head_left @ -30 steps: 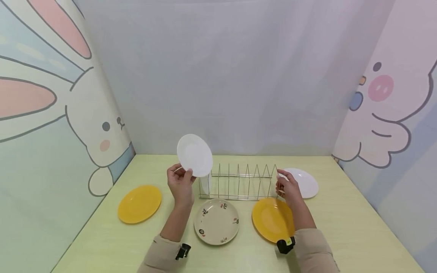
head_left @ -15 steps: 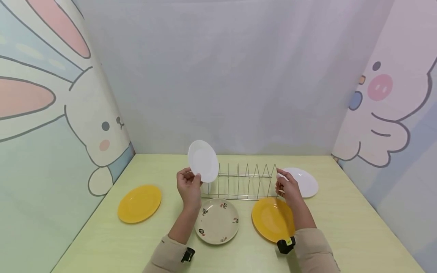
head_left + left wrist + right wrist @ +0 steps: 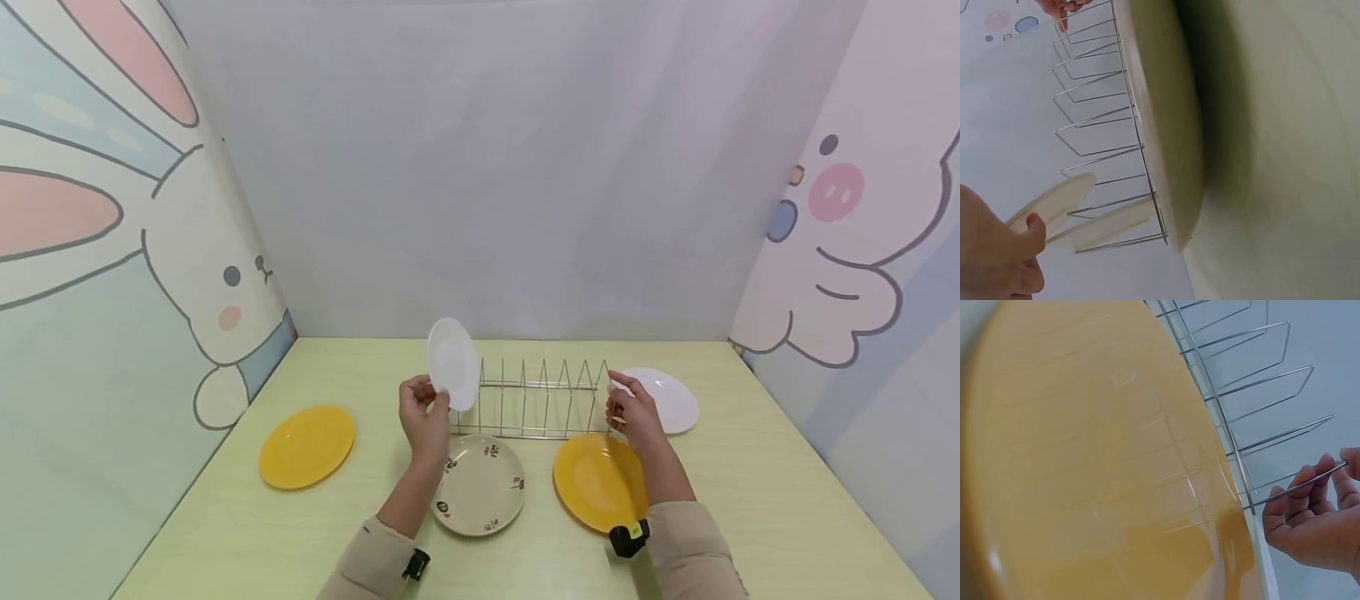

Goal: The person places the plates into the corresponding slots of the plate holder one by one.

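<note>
My left hand (image 3: 425, 418) pinches a small white plate (image 3: 452, 363) by its lower edge, thumb on its face. The plate is held steeply tilted at the left end of a wire dish rack (image 3: 525, 432). In the left wrist view, another white plate (image 3: 1113, 224) stands between the rack's end wires, just beside the held plate (image 3: 1060, 201). My right hand (image 3: 633, 412) grips the rack's right end; in the right wrist view its fingers (image 3: 1300, 494) curl round the end wire. Several slots between the two hands hold no plate.
In front of the rack lie a cream plate (image 3: 480, 492) with small printed figures and a yellow plate (image 3: 596, 483). Another yellow plate (image 3: 307, 447) lies at the left. A white plate (image 3: 672, 402) lies behind the right hand. Printed walls enclose the table.
My left hand has moved right and slightly down with the white plate, which has turned more edge-on toward the rack's left end. My right hand has stayed on the rack.
</note>
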Available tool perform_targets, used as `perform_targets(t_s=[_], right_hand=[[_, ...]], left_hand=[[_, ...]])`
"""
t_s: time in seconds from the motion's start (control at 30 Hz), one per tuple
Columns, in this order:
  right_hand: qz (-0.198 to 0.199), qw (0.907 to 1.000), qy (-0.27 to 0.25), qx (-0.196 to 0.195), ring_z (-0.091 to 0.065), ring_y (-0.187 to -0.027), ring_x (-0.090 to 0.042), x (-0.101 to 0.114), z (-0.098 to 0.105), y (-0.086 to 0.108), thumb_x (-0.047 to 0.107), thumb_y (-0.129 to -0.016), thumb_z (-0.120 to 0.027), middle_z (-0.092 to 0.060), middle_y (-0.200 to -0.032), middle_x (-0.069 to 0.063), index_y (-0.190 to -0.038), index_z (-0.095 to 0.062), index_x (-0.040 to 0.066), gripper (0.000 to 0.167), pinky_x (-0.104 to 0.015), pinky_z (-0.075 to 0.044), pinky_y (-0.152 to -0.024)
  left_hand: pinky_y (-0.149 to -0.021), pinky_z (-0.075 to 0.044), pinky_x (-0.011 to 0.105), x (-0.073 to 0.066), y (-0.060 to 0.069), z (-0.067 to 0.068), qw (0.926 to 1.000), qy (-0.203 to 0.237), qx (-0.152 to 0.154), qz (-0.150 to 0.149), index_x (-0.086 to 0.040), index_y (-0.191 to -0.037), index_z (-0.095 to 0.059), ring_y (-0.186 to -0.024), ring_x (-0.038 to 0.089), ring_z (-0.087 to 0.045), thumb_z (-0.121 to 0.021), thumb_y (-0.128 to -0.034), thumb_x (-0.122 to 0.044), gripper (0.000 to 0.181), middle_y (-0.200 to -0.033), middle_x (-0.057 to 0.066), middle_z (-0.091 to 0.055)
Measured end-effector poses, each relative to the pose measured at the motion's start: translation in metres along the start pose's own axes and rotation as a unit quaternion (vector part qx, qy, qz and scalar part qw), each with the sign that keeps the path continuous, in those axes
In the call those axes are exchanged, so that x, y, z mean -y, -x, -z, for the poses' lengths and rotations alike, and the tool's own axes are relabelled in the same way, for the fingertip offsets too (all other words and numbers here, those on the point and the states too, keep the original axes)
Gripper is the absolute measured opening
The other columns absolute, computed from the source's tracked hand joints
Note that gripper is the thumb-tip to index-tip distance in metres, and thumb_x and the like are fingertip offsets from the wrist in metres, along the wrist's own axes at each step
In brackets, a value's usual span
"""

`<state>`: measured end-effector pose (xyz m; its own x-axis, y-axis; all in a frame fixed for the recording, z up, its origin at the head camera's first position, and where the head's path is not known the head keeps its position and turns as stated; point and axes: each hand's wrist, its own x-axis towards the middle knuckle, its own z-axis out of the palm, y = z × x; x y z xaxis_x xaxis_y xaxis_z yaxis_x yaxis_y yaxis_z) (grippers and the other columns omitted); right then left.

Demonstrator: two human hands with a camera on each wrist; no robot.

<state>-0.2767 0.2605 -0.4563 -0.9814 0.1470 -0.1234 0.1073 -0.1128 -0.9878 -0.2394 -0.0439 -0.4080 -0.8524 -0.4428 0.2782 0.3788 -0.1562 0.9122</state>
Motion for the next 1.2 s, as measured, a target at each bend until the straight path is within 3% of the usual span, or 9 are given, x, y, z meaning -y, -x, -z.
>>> perform_targets(t_s=[0.1, 0.17, 0.37, 0.47, 0.77, 1.2], right_hand=[[0.000, 1.0000, 0.005, 0.000, -0.048, -0.064, -0.018, 0.001, 0.000, 0.000, 0.024, -0.099, -0.047, -0.048, -0.075, -0.004, -0.137, -0.038, 0.014, 0.041, -0.032, -0.046, -0.066], [-0.001, 1.0000, 0.006, 0.001, -0.048, -0.064, -0.018, 0.001, 0.000, 0.000, 0.024, -0.099, -0.047, -0.048, -0.075, -0.004, -0.138, -0.037, 0.013, 0.043, -0.032, -0.046, -0.066], [-0.002, 1.0000, 0.009, 0.004, -0.048, -0.065, -0.018, 0.001, 0.000, -0.001, 0.025, -0.099, -0.046, -0.048, -0.076, -0.004, -0.142, -0.035, 0.013, 0.046, -0.032, -0.046, -0.066], [-0.003, 1.0000, 0.007, 0.002, -0.048, -0.065, -0.017, 0.001, 0.000, 0.000, 0.026, -0.098, -0.047, -0.048, -0.076, -0.004, -0.142, -0.037, 0.014, 0.046, -0.032, -0.046, -0.067], [0.005, 0.9999, 0.013, -0.007, -0.049, -0.066, -0.017, 0.001, 0.000, 0.002, 0.025, -0.098, -0.047, -0.049, -0.075, -0.003, -0.141, -0.038, 0.009, 0.047, -0.034, -0.046, -0.069], [0.011, 0.9997, 0.020, -0.001, -0.049, -0.066, -0.018, 0.003, 0.000, 0.004, 0.025, -0.099, -0.046, -0.049, -0.076, -0.003, -0.138, -0.039, 0.006, 0.044, -0.035, -0.045, -0.070]], left_hand=[[-0.074, -0.051, 0.047, -0.011, 0.006, -0.002, 0.9996, -0.028, 0.003, 0.009, 0.010, -0.107, -0.046, -0.087, 0.026, -0.050, -0.052, -0.0804, 0.017, 0.028, -0.095, 0.024, -0.048], [-0.073, -0.051, 0.046, -0.010, 0.007, -0.002, 0.9992, -0.038, 0.004, 0.013, 0.010, -0.107, -0.047, -0.086, 0.026, -0.051, -0.052, -0.0804, 0.017, 0.028, -0.095, 0.024, -0.048], [-0.066, -0.050, 0.026, -0.010, 0.009, -0.002, 0.9978, -0.063, 0.001, 0.024, 0.011, -0.106, -0.048, -0.085, 0.026, -0.050, -0.052, -0.0797, 0.018, 0.028, -0.095, 0.027, -0.050], [-0.066, -0.047, 0.021, -0.009, 0.009, -0.002, 0.9969, -0.071, 0.003, 0.033, 0.011, -0.106, -0.049, -0.085, 0.026, -0.050, -0.053, -0.0792, 0.018, 0.028, -0.096, 0.027, -0.051], [-0.066, -0.047, 0.024, 0.022, -0.002, 0.003, 0.9959, -0.075, 0.016, 0.048, 0.005, -0.107, -0.051, -0.084, 0.024, -0.050, -0.056, -0.0792, 0.015, 0.030, -0.096, 0.022, -0.053], [-0.068, -0.045, 0.029, 0.030, -0.001, 0.006, 0.9918, -0.114, 0.039, 0.042, 0.000, -0.104, -0.054, -0.083, 0.024, -0.051, -0.058, -0.0783, 0.013, 0.029, -0.092, 0.014, -0.055]])
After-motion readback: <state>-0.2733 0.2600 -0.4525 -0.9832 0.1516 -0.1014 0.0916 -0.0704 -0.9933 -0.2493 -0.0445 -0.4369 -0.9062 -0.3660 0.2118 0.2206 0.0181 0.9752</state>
